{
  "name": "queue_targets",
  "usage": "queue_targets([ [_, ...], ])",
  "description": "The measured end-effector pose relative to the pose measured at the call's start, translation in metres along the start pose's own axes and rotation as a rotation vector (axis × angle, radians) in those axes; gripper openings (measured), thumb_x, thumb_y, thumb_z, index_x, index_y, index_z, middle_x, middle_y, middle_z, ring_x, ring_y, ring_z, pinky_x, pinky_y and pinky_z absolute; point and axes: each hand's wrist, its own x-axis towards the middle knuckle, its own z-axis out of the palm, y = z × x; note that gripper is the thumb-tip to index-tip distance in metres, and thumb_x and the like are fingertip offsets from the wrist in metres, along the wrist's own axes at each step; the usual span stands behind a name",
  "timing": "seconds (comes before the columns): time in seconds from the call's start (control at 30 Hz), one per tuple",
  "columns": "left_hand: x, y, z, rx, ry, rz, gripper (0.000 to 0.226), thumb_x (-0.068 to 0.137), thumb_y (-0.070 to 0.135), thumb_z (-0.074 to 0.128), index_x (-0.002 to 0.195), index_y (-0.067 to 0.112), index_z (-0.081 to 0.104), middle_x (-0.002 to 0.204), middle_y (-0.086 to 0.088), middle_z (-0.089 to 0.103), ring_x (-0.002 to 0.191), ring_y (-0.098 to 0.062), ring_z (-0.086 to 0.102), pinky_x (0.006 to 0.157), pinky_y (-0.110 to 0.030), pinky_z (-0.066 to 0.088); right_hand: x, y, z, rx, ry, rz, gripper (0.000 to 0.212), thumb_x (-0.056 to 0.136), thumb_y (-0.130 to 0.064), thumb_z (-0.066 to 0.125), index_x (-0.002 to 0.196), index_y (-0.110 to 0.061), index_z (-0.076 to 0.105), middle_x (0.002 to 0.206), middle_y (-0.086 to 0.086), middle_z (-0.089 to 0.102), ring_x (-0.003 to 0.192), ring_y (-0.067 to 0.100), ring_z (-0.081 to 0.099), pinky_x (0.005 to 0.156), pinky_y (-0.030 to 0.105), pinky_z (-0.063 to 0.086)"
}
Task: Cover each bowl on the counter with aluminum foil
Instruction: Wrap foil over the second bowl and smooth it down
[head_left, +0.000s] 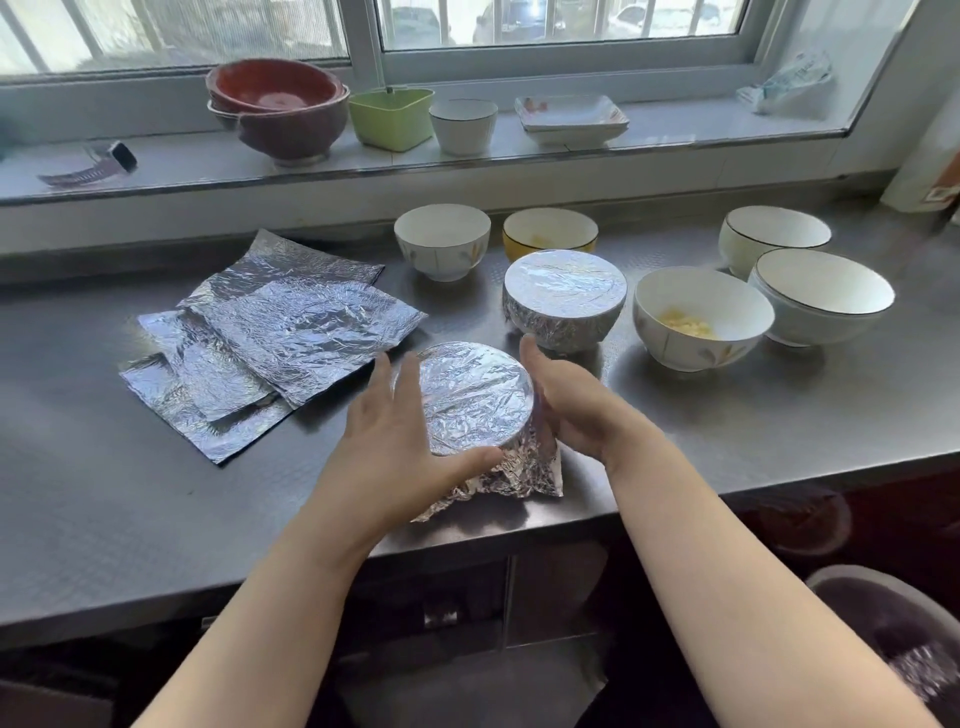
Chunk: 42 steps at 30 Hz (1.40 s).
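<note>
A foil-covered bowl (475, 402) stands near the counter's front edge, its foil skirt crumpled loosely at the bottom. My left hand (400, 441) presses its left side with straight fingers, thumb along the near rim. My right hand (566, 400) cups the right side, fingers straight against the foil. A second foil-covered bowl (563, 296) sits just behind. Uncovered bowls: a white one (441, 239), a yellow one (549, 231), a white one with yellow food (696, 317), and two white ones at right (823, 293) (774, 236). Several foil sheets (265, 338) lie at left.
The windowsill holds stacked red bowls (278, 104), a green square container (390, 117), a white cup (463, 124) and white square plates (571, 117). A plastic bag (795, 83) sits at the sill's right. The steel counter's front edge (467, 540) runs just below the bowl.
</note>
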Motion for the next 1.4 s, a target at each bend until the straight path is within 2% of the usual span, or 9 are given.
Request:
queue_targets([
  [0.07, 0.002, -0.004, -0.003, 0.020, 0.026, 0.029, 0.133, 0.052, 0.095, 0.040, 0.154, 0.026, -0.011, 0.162, 0.000, -0.018, 0.150, -0.024, -0.012, 0.120, -0.043, 0.003, -0.003, -0.007, -0.011, -0.032, 0.068, -0.061, 0.053, 0.101, -0.051, 0.035, 0.102, -0.006, 0.061, 0.091, 0.009, 0.058, 0.077, 0.013, 0.059, 0.069, 0.024, 0.050],
  [0.23, 0.027, -0.007, -0.009, 0.094, 0.036, 0.290, 0.128, 0.053, 0.096, 0.034, 0.156, 0.030, -0.004, 0.163, 0.006, -0.014, 0.148, -0.013, -0.018, 0.120, -0.037, -0.005, -0.021, -0.017, -0.015, -0.070, 0.280, -0.225, 0.032, 0.104, -0.023, 0.041, 0.087, -0.003, 0.060, 0.118, 0.027, 0.061, 0.117, 0.039, 0.056, 0.103, 0.057, 0.042],
  [0.43, 0.034, -0.010, 0.003, 0.095, -0.020, 0.294, 0.127, 0.054, 0.098, 0.034, 0.156, 0.031, 0.000, 0.165, 0.002, -0.002, 0.150, -0.014, -0.002, 0.123, -0.039, 0.006, -0.038, -0.009, 0.011, -0.285, 0.178, -0.350, 0.029, 0.102, -0.013, 0.037, 0.086, 0.004, 0.054, 0.073, 0.003, 0.049, 0.073, 0.017, 0.043, 0.072, 0.038, 0.035],
  [0.57, 0.033, -0.008, 0.005, 0.133, -0.006, 0.283, 0.125, 0.056, 0.095, 0.032, 0.157, 0.027, 0.003, 0.165, 0.000, 0.001, 0.150, -0.016, -0.001, 0.122, -0.036, 0.005, -0.032, 0.000, 0.019, -0.232, 0.198, -0.286, 0.035, 0.093, -0.028, 0.037, 0.089, 0.000, 0.057, 0.078, 0.008, 0.059, 0.076, 0.020, 0.049, 0.077, 0.049, 0.045],
  [0.73, 0.032, -0.004, 0.005, 0.147, 0.006, 0.267, 0.127, 0.053, 0.093, 0.029, 0.157, 0.024, 0.004, 0.165, -0.001, 0.002, 0.149, -0.016, -0.001, 0.119, -0.032, 0.002, -0.029, 0.009, 0.028, -0.212, 0.214, -0.283, 0.029, 0.104, -0.022, 0.036, 0.079, -0.023, 0.052, 0.076, -0.010, 0.052, 0.075, 0.011, 0.048, 0.076, 0.033, 0.040],
  [0.9, 0.030, -0.003, 0.005, 0.151, 0.021, 0.259, 0.128, 0.052, 0.092, 0.028, 0.157, 0.023, 0.007, 0.164, -0.003, 0.006, 0.149, -0.017, 0.002, 0.119, -0.033, 0.003, -0.019, 0.017, 0.032, -0.220, 0.218, -0.254, 0.033, 0.104, -0.035, 0.035, 0.114, -0.014, 0.059, 0.091, -0.005, 0.057, 0.088, 0.015, 0.052, 0.082, 0.036, 0.044],
  [1.1, 0.029, -0.002, 0.004, 0.161, 0.004, 0.245, 0.128, 0.051, 0.092, 0.030, 0.156, 0.023, 0.006, 0.164, -0.001, 0.004, 0.149, -0.018, 0.001, 0.119, -0.033, 0.003, -0.008, 0.023, 0.027, -0.087, 0.098, -0.115, 0.037, 0.099, -0.055, 0.037, 0.088, -0.025, 0.055, 0.087, -0.005, 0.058, 0.081, 0.014, 0.055, 0.071, 0.032, 0.044],
  [1.3, 0.029, -0.001, 0.003, 0.164, -0.015, 0.223, 0.129, 0.051, 0.093, 0.032, 0.156, 0.024, 0.006, 0.164, 0.000, 0.003, 0.149, -0.019, 0.001, 0.119, -0.035, 0.004, -0.013, 0.015, 0.011, 0.176, -0.040, 0.068, 0.068, 0.098, -0.061, 0.030, 0.123, -0.007, 0.062, 0.123, 0.014, 0.067, 0.117, 0.029, 0.062, 0.107, 0.045, 0.044],
  [1.4, 0.029, -0.002, 0.003, 0.163, -0.023, 0.221, 0.128, 0.053, 0.093, 0.035, 0.156, 0.024, 0.005, 0.164, 0.000, 0.003, 0.149, -0.020, 0.001, 0.119, -0.036, 0.005, -0.016, 0.005, -0.005, 0.134, 0.032, 0.003, 0.054, 0.101, -0.056, 0.026, 0.129, -0.018, 0.054, 0.134, -0.003, 0.057, 0.126, 0.015, 0.050, 0.116, 0.038, 0.031],
])
